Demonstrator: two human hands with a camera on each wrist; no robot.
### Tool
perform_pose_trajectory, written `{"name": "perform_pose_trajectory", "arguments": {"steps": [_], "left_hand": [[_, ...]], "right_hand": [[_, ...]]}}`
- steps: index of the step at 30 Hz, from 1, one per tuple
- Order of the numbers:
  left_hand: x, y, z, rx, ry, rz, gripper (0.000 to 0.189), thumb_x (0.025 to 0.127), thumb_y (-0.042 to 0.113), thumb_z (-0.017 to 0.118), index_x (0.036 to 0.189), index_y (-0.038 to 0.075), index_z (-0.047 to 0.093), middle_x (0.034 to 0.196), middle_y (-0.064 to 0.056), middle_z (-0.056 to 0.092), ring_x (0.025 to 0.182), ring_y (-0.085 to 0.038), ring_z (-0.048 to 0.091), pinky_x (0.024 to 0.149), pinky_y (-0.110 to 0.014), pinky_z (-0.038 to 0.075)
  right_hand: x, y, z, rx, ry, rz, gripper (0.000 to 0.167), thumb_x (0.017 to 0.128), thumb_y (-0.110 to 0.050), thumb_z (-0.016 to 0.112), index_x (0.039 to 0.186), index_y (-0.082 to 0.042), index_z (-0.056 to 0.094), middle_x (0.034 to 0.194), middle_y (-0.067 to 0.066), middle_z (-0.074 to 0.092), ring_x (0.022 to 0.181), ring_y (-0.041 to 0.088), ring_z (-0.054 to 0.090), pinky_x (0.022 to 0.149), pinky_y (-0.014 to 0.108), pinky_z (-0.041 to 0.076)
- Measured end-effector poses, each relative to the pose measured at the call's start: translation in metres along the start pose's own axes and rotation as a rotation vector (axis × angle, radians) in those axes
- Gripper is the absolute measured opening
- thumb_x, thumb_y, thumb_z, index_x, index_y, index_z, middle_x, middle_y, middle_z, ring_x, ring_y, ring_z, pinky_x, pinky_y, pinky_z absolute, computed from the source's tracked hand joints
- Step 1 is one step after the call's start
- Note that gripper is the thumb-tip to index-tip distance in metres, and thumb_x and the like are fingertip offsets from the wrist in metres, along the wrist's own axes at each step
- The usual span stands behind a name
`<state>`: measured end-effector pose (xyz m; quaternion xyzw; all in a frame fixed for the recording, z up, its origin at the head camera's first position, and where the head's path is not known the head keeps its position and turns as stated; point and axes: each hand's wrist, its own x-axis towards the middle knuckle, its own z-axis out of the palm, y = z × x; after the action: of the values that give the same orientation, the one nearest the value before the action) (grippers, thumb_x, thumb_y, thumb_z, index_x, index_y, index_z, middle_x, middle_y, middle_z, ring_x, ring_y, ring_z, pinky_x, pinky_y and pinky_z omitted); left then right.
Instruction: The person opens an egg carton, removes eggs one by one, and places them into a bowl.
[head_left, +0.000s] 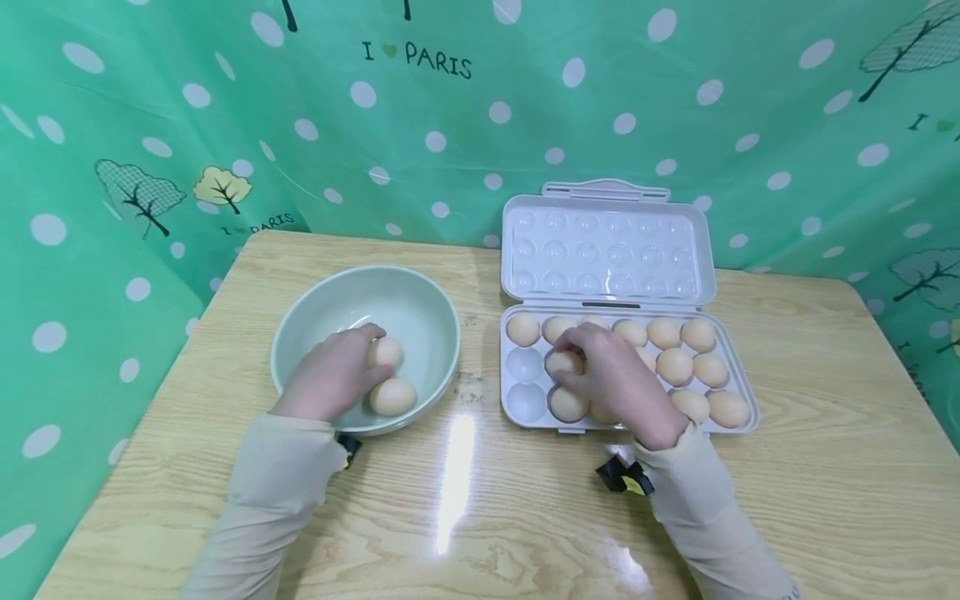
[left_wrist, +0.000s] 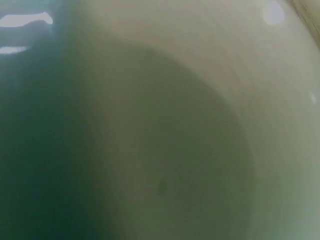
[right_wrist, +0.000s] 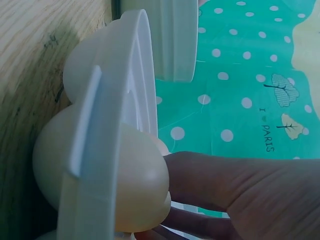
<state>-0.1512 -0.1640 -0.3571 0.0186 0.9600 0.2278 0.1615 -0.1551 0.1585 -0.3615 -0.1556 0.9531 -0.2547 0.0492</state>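
In the head view my left hand (head_left: 330, 373) reaches into a pale green bowl (head_left: 442, 321), thumb and fingers around an egg (head_left: 387, 352). A second egg (head_left: 393, 397) lies in the bowl just in front of it. On the right, my right hand (head_left: 611, 371) pinches an egg (head_left: 562, 363) in the middle row of a white egg box (head_left: 742, 429), second column from the left. Two bare cups (head_left: 527, 402) show at its left end. Several eggs fill the other cups, some partly hidden under the hand. The right wrist view shows the thumb (right_wrist: 200, 180) behind a front-row egg (right_wrist: 142, 177).
The box's dimpled lid (head_left: 607, 250) stands raised at the back. Both containers rest on a wooden table (head_left: 465, 533), a gap between them. A green dotted curtain (head_left: 465, 108) hangs behind. Blurred bowl wall (left_wrist: 190, 140) fills most of the left wrist view.
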Motion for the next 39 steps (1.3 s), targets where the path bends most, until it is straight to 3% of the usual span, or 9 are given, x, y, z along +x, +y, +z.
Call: {"name": "perform_pose_trajectory", "arguments": {"steps": [5, 9, 14, 18, 28, 39], "left_hand": [[0.000, 0.001, 0.000, 0.018, -0.008, -0.007, 0.049, 0.096, 0.024, 0.064, 0.138, 0.002, 0.051, 0.126, -0.021, 0.062, 0.108, -0.033, 0.060, 0.090, -0.048, 0.049], [-0.002, 0.001, -0.001, 0.022, 0.003, 0.000, 0.054, 0.096, 0.027, 0.063, 0.141, 0.001, 0.048, 0.129, -0.022, 0.061, 0.113, -0.037, 0.059, 0.095, -0.051, 0.048], [-0.011, 0.004, -0.007, 0.029, 0.071, 0.039, 0.058, 0.097, 0.031, 0.060, 0.142, -0.003, 0.046, 0.135, -0.026, 0.056, 0.124, -0.043, 0.053, 0.106, -0.056, 0.042], [-0.020, 0.010, -0.012, 0.007, 0.132, 0.070, 0.054, 0.098, 0.031, 0.060, 0.140, -0.001, 0.049, 0.136, -0.025, 0.056, 0.125, -0.042, 0.053, 0.106, -0.057, 0.042], [-0.023, 0.041, -0.012, -0.010, 0.288, 0.307, 0.037, 0.097, 0.024, 0.065, 0.128, 0.004, 0.061, 0.123, -0.014, 0.066, 0.110, -0.029, 0.063, 0.094, -0.048, 0.052], [-0.027, 0.066, 0.006, -0.095, 0.348, 0.513, 0.040, 0.091, 0.022, 0.073, 0.127, 0.010, 0.062, 0.120, -0.004, 0.065, 0.110, -0.020, 0.062, 0.095, -0.040, 0.053]], "right_hand": [[-0.001, 0.000, -0.001, 0.006, 0.023, -0.008, 0.014, 0.086, -0.012, 0.073, 0.097, -0.005, 0.071, 0.086, 0.003, 0.064, 0.077, 0.018, 0.055, 0.067, 0.031, 0.047], [-0.002, -0.001, -0.001, 0.010, 0.032, -0.006, 0.017, 0.086, -0.012, 0.074, 0.100, -0.004, 0.071, 0.089, 0.004, 0.064, 0.077, 0.019, 0.056, 0.067, 0.031, 0.048], [-0.004, -0.003, -0.004, 0.036, 0.060, -0.004, 0.025, 0.085, -0.013, 0.077, 0.107, -0.003, 0.070, 0.098, 0.007, 0.067, 0.086, 0.021, 0.060, 0.077, 0.037, 0.053], [-0.006, -0.006, -0.008, 0.075, 0.105, -0.053, 0.026, 0.085, -0.012, 0.077, 0.109, -0.003, 0.070, 0.101, 0.008, 0.069, 0.091, 0.022, 0.063, 0.083, 0.043, 0.056], [-0.012, -0.018, -0.014, 0.126, 0.215, -0.115, 0.028, 0.087, -0.013, 0.077, 0.112, -0.004, 0.070, 0.111, 0.009, 0.070, 0.100, 0.022, 0.067, 0.086, 0.043, 0.055], [-0.015, -0.034, -0.008, 0.238, 0.302, -0.237, 0.034, 0.085, -0.011, 0.079, 0.116, -0.002, 0.067, 0.111, 0.007, 0.070, 0.102, 0.019, 0.068, 0.092, 0.036, 0.056]]}}
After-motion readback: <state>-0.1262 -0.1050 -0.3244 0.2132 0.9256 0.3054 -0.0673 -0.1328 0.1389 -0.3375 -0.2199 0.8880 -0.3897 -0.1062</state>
